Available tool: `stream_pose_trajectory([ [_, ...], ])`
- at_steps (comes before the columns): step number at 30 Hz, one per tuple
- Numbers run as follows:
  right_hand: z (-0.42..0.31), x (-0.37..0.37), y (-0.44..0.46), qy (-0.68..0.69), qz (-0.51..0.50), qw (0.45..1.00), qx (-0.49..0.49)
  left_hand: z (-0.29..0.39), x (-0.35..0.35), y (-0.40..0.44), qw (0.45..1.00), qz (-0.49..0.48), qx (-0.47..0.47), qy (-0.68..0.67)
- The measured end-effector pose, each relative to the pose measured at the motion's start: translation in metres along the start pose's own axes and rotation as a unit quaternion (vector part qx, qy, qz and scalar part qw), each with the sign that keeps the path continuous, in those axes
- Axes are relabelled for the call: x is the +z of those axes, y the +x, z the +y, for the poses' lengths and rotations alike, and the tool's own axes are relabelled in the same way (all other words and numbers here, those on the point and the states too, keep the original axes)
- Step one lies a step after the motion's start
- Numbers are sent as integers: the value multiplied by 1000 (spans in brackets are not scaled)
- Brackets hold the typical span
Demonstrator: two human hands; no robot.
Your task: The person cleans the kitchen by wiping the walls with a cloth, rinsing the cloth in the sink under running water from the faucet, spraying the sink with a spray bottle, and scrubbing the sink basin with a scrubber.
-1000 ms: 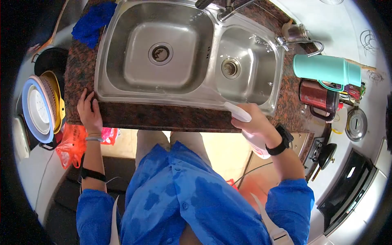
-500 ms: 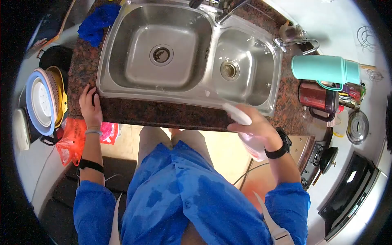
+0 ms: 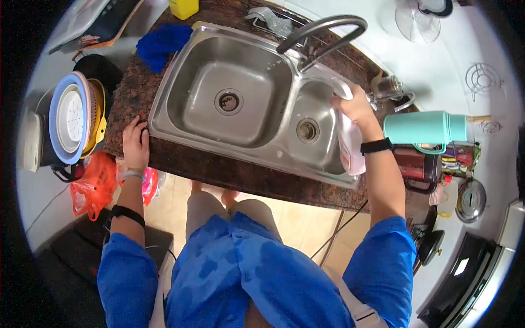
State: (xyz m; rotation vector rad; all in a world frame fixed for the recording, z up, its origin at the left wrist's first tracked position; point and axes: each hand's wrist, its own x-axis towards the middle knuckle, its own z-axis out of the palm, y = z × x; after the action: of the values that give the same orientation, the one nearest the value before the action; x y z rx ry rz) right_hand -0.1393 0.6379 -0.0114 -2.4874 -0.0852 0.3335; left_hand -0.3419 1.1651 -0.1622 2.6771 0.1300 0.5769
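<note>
My right hand (image 3: 358, 107) is wrapped round the neck of a spray bottle (image 3: 350, 145) with a white head and a pinkish-clear body. The bottle is above the right side of the small basin of the steel double sink (image 3: 219, 143). Resting on the speckled brown countertop (image 3: 123, 117), left of the large basin, is my left hand (image 3: 135, 145), its fingers spread and holding nothing. A dark curved faucet (image 3: 328, 22) rises behind the two basins. On the counter at the back left lies a crumpled blue cloth (image 3: 158, 46).
A turquoise thermos (image 3: 421, 128) and a dark red kettle (image 3: 413, 163) stand to the right. At left are stacked basins and colanders (image 3: 70, 117), with an orange-red plastic bag (image 3: 94, 183) below. A yellow container (image 3: 184, 7) sits at the back edge.
My right hand has carried the spray bottle from the counter's front edge forward over the small basin. The view has shifted, bringing the faucet into fuller sight. My left hand stays on the counter.
</note>
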Motion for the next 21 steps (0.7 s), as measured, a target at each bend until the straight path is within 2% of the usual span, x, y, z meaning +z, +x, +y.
stream_pose_trajectory([
  [2, -9, 5, 6, -41, -9, 999, 18, 2, 0, -1, 1000, 7, -8, -1],
  [5, -26, 13, -7, 65, 4, 998, -25, 2, -1, -2, 1000, 16, -11, -4],
  [6, -10, 16, 9, 102, -46, 992, -50, 2, -2, -2, 1000, 15, -11, -6],
  [10, 7, 25, 23, 24, 23, 999, 1, 3, -1, -1, 1000, 14, -22, 2],
  [13, 10, 28, 22, 89, -4, 995, -44, 2, -2, -1, 1000, 11, -22, -9],
  [15, 5, 34, 14, 191, 15, 980, -57, 2, -2, -1, 1000, 11, -25, -11],
  [17, 28, 49, 16, 200, 1, 977, -67, 3, -4, -1, 1000, 13, -27, -10],
  [19, 41, 70, 9, 276, 108, 948, -117, 7, -6, 0, 999, 8, -29, -9],
  [20, 35, 76, -3, 288, 111, 949, -67, 6, -4, 0, 1000, 10, -29, -6],
  [21, 44, 88, -7, 290, 133, 945, -64, 7, -3, 0, 999, 13, -30, -6],
])
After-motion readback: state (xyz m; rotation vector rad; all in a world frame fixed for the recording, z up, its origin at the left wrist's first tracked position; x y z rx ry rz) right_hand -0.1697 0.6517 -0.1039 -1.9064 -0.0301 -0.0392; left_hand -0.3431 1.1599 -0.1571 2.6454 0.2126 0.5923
